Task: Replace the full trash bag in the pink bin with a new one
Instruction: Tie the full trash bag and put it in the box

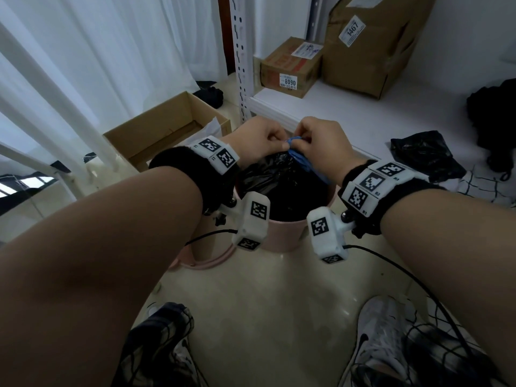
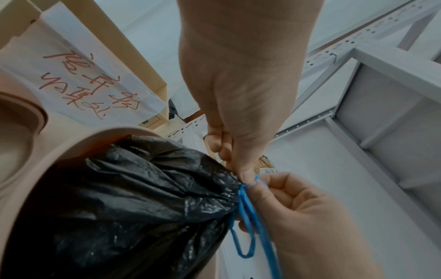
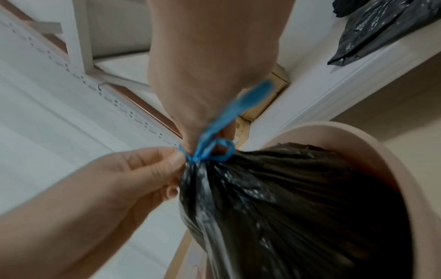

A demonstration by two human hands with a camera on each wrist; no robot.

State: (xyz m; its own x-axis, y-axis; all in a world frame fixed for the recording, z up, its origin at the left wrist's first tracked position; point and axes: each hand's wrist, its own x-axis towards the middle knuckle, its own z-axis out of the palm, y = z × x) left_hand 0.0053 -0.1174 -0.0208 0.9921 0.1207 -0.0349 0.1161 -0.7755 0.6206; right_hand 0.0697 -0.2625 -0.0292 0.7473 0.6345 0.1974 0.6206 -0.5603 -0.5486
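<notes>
Black trash bag (image 1: 282,180); blue drawstring (image 2: 248,211); pink bin (image 1: 282,233); black-and-white checker tags (image 1: 216,152) on wrists; brown boxes (image 1: 290,68) far.

A storeroom is showing here: labelled cardboard boxes (image 1: 290,68) are sitting on white metal shelving (image 1: 240,60), and an open carton (image 1: 164,127) is lying on the tiled floor (image 1: 265,297).

Both forearms extended forward, converging at centre. Left hand (image 1: 261,141) knuckles up, fingers curled, thumb and forefinger pinching drawstring (image 1: 296,141) at its knot. Right hand (image 1: 321,142) close beside, nearly touching left, fingers curled, pinching same drawstring. Marker bands with camera mounts on both wrists.
</notes>
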